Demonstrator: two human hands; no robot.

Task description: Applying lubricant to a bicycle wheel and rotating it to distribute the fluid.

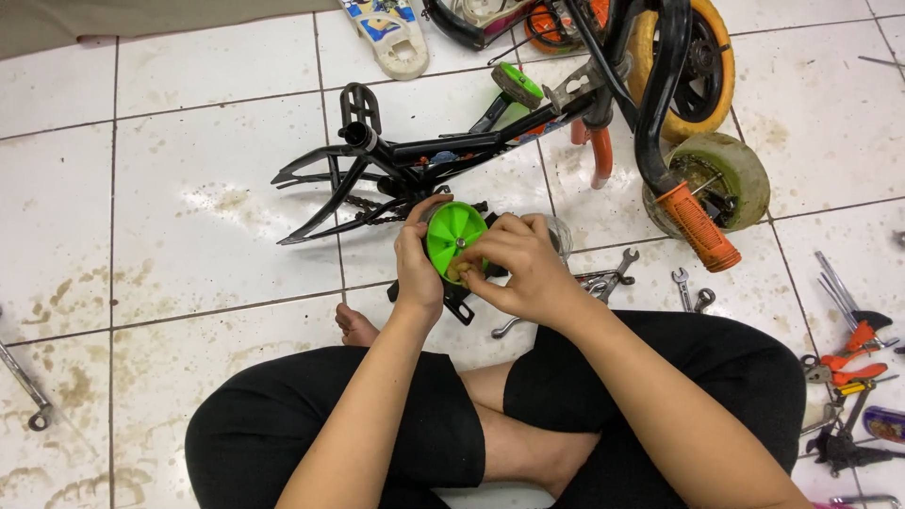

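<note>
I sit cross-legged on a white tiled floor. My left hand (418, 264) grips the side of a small green training wheel (452, 231) on a black bracket (459, 303). My right hand (517, 264) pinches the wheel's lower rim from the right, fingers near its metal centre bolt. Just beyond the wheel lies a small black bicycle frame (415, 155) on its side, with a pedal and chain showing. A second green training wheel (517, 85) sits on that frame farther back.
Several wrenches (613, 278) lie on the tiles to the right of my hands. Orange-handled pliers (848, 353) and other tools sit at the right edge. An orange handlebar grip (699, 226), an old tyre (731, 170) and a yellow wheel (702, 57) crowd the upper right. Another wrench (28, 391) lies far left.
</note>
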